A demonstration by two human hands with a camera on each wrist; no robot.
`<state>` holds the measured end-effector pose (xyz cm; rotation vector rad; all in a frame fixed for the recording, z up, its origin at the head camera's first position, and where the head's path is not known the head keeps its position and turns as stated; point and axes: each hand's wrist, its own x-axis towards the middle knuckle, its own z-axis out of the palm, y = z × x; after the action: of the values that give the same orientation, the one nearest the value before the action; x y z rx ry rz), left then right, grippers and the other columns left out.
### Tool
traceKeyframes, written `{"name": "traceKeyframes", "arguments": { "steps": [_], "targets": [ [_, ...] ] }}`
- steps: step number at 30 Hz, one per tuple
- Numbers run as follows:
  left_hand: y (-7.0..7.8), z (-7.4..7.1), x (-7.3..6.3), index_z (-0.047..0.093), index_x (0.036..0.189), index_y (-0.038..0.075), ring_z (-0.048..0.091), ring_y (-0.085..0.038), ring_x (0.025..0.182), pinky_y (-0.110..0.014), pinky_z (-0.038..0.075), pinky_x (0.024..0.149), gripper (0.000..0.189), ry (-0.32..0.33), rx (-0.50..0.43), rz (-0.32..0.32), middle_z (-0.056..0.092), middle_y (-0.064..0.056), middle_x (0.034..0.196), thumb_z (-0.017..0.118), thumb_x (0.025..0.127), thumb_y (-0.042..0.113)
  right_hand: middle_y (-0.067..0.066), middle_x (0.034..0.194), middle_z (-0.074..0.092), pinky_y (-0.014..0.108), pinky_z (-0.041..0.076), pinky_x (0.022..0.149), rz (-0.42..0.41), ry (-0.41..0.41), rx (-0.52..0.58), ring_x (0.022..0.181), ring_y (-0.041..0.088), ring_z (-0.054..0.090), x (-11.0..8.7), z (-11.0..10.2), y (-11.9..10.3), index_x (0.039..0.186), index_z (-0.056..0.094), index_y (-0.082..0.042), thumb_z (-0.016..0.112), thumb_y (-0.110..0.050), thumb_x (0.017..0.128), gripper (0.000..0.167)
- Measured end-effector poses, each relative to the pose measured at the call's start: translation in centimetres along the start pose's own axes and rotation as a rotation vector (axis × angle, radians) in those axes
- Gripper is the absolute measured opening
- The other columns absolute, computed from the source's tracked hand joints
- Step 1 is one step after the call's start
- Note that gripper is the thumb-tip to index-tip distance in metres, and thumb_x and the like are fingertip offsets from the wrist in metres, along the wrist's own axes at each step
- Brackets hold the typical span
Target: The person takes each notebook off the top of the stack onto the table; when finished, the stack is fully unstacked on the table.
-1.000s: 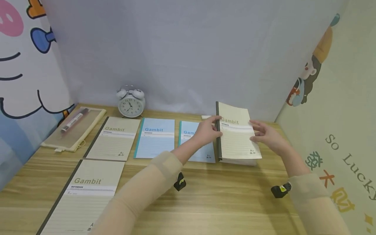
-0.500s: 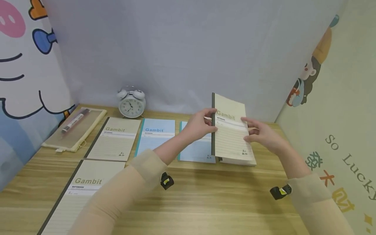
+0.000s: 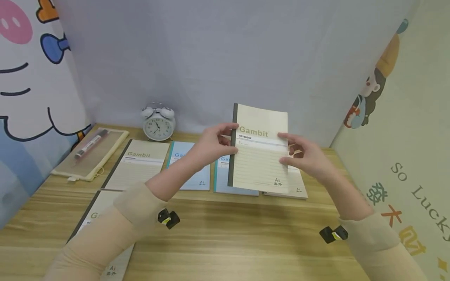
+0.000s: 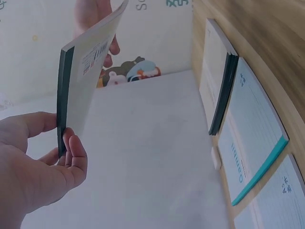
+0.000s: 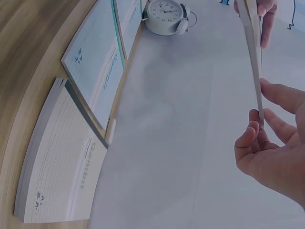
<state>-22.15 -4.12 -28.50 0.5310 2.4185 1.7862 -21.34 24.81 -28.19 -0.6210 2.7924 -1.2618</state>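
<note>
A cream notebook (image 3: pixel 260 156) with a dark spine and "Gambit" on its cover is held up in the air between both hands. My left hand (image 3: pixel 215 145) pinches its spine edge, thumb on the front and curled fingers behind, as the left wrist view (image 4: pixel 43 162) bears out. The opposite edge is pinched by my right hand (image 3: pixel 307 156). Below and behind it, a short stack of cream notebooks (image 5: pixel 66 162) lies at the right of the table. Beside that stack is a blue notebook (image 4: pixel 250 129) with a teal spine, partly covered by the held one in the head view.
Another blue notebook (image 3: pixel 200 175) and a cream one (image 3: pixel 140 171) continue the row leftward. A further cream notebook (image 3: pixel 119 261) lies in front, under the left forearm. A white alarm clock (image 3: pixel 159 127) stands at the back, and a mesh pouch (image 3: pixel 109 144) with a marker lies far left.
Both hands have lifted the cream notebook off the right-hand stack and carried it up and to the left. It now overlaps the nearer blue notebook, and the stack beneath shows more.
</note>
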Motion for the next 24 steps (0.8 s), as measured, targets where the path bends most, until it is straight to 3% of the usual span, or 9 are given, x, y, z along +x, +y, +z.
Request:
{"name": "traceKeyframes", "arguments": {
  "steps": [9, 13, 17, 24],
  "targets": [
    [-0.7, -3.0, -3.1, 0.049, 0.136, 0.019, 0.060, -0.019, 0.093, -0.029, 0.051, 0.076, 0.057, 0.039, 0.036, 0.002, 0.057, -0.006, 0.115, 0.069, 0.084, 0.009, 0.007, 0.093, 0.050, 0.019, 0.047, 0.076, -0.088, 0.049, 0.007, 0.084, 0.015, 0.049, -0.1, 2.7, -2.6, 0.135, 0.053, -0.015, 0.071, -0.018, 0.085, 0.052],
    [-1.5, -4.1, -4.8, 0.051, 0.134, 0.018, 0.061, -0.018, 0.089, -0.030, 0.051, 0.073, 0.054, 0.063, 0.120, 0.021, 0.059, -0.007, 0.111, 0.069, 0.084, 0.010, 0.003, 0.089, 0.055, 0.023, 0.049, 0.074, -0.142, 0.030, -0.081, 0.082, 0.015, 0.051, -0.3, 4.2, -3.4, 0.134, 0.054, -0.015, 0.071, -0.018, 0.085, 0.052],
    [-2.6, -5.1, -6.4, 0.055, 0.131, 0.019, 0.060, -0.017, 0.083, -0.030, 0.051, 0.070, 0.051, 0.069, 0.218, 0.011, 0.061, -0.006, 0.104, 0.071, 0.084, 0.012, 0.002, 0.083, 0.056, 0.025, 0.049, 0.072, -0.193, -0.010, -0.090, 0.079, 0.015, 0.051, -0.4, 6.0, -3.8, 0.133, 0.054, -0.011, 0.071, -0.014, 0.084, 0.052],
    [-4.7, -6.9, -8.4, 0.057, 0.129, 0.015, 0.055, -0.015, 0.072, -0.027, 0.048, 0.063, 0.052, -0.028, 0.414, 0.060, 0.063, 0.000, 0.086, 0.075, 0.080, 0.012, 0.004, 0.081, 0.048, 0.025, 0.041, 0.062, -0.224, -0.113, -0.070, 0.068, 0.016, 0.046, -0.8, 9.3, -3.7, 0.135, 0.052, -0.010, 0.075, -0.018, 0.081, 0.060]
  ]
}}
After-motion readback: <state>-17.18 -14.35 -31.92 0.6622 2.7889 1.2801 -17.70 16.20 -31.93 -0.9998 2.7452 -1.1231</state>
